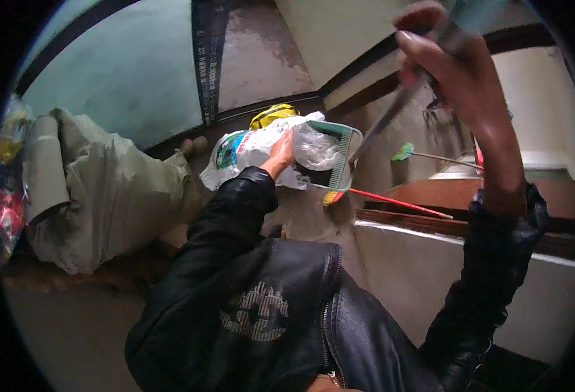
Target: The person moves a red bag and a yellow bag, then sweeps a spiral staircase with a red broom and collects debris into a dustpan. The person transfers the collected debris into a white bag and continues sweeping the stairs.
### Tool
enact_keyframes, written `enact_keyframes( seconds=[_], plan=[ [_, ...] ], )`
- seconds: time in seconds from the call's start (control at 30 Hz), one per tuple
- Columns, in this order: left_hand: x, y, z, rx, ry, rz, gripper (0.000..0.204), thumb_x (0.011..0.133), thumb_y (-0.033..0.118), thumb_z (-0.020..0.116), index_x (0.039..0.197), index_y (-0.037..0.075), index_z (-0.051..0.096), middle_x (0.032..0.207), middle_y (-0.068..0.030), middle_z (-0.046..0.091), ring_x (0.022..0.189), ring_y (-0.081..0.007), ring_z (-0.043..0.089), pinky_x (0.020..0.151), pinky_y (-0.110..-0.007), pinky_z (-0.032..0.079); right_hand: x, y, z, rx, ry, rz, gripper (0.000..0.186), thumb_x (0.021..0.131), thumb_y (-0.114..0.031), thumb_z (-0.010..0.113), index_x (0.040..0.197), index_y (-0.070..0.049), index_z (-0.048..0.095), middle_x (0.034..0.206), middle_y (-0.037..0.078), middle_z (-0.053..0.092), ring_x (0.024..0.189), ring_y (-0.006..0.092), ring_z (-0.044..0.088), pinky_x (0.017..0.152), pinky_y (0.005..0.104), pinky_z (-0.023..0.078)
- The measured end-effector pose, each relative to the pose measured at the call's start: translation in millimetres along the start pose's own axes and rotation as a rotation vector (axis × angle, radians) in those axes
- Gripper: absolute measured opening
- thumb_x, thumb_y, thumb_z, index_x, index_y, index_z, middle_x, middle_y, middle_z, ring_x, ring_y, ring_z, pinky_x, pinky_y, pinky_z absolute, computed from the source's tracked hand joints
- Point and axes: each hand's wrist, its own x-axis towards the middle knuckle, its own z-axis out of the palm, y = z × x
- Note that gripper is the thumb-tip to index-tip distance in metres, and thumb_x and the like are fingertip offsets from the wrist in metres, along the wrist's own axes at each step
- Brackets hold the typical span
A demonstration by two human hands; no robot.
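Note:
My right hand point(460, 78) is raised at the upper right and wrapped round the grey handle point(392, 114) of a long-handled dustpan. The green dustpan point(344, 160), with a comb-toothed edge, is tilted at the mouth of a white printed sack point(245, 147). Inside the pan sits a crumpled clear plastic bag point(317, 149) with dark stuff beneath it. My left hand point(281, 155) closes on the sack's edge beside the pan; its fingertips are partly hidden. The upper end of the handle is blurred above my right hand.
Behind the sack lies a yellow bag point(273, 116). A broom with a red stick point(402, 204) and orange bristles lies right of the pan, and a green-headed broom point(403, 152) farther right. Large pale sacks point(108, 189) stand left. A wooden sill point(411, 222) tops a low wall.

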Motion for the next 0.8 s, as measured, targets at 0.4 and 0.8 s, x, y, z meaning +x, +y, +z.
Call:
enact_keyframes(
  seconds=[0.4, 0.8],
  plan=[
    [-17.4, 12.4, 12.1, -0.114, -0.028, 0.064, 0.073, 0.064, -0.006, 0.047, 0.135, 0.004, 0.032, 0.133, -0.0206, 0.04, 0.123, -0.0338, 0.039, 0.102, -0.034, 0.032, 87.1, -15.0, -14.2, -0.148, -0.054, -0.202, 0.026, 0.085, -0.02, 0.053, 0.076, 0.003, 0.06, 0.063, 0.01, 0.062, 0.052, 0.0175, 0.06, 0.052, 0.0282, 0.048],
    [-46.5, -14.3, 13.5, -0.128, -0.073, 0.062, 0.069, 0.067, -0.006, 0.043, 0.135, 0.0, 0.029, 0.133, -0.0215, 0.039, 0.125, -0.0344, 0.036, 0.102, -0.033, 0.031, 132.4, -5.0, -2.6, -0.156, -0.146, -0.201, 0.031, 0.086, -0.029, 0.055, 0.09, 0.003, 0.058, 0.08, 0.014, 0.061, 0.067, 0.0207, 0.06, 0.063, 0.0337, 0.049]
  ],
)
